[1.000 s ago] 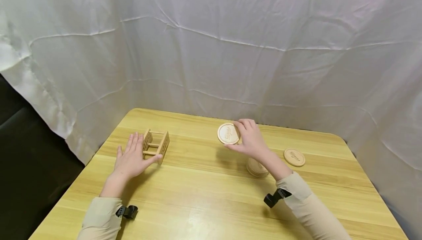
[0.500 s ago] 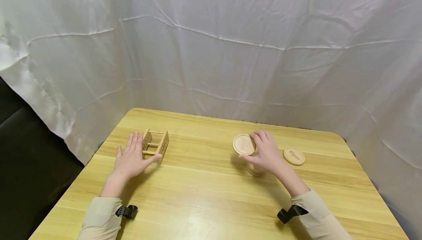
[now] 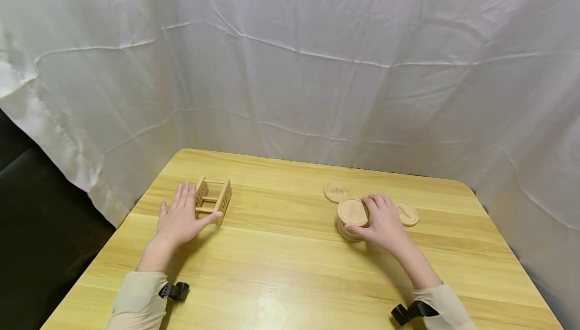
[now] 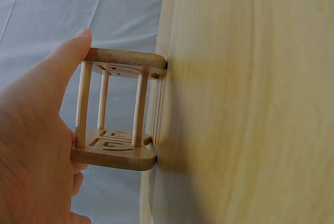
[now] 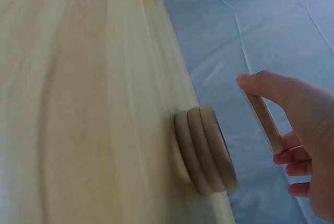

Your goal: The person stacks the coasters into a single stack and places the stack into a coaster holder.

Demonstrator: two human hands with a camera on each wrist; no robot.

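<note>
The left hand point(image 3: 181, 219) is spread wide at the wooden rack point(image 3: 225, 201), with straight fingers along one side and the thumb touching the near end of the other side. The right hand point(image 3: 384, 226) pinches a round wooden coaster point(image 3: 352, 212), so its thumb and fingers are only as far apart as the coaster is wide. In the right wrist view, that coaster is up off the stack point(image 5: 204, 151), just beside it and apart from it. In the head view, the stack sits at 6 o'clock from the held coaster, and the rack is well apart at 9 o'clock. One loose coaster point(image 3: 336, 192) lies near, at 11 o'clock, and another loose coaster point(image 3: 409, 214) lies at 3 o'clock, its left edge hidden behind the right hand. The held coaster hides the top of the stack. The writing on the coasters is too small to read. The right wrist view cuts off the rack at 12 o'clock. I count six coasters: one in the hand, three in the stack and two loose on the worktop point(image 3: 272, 269). There is one rack, and there are two black wrist cameras point(image 3: 401, 315), one on each arm.
</note>
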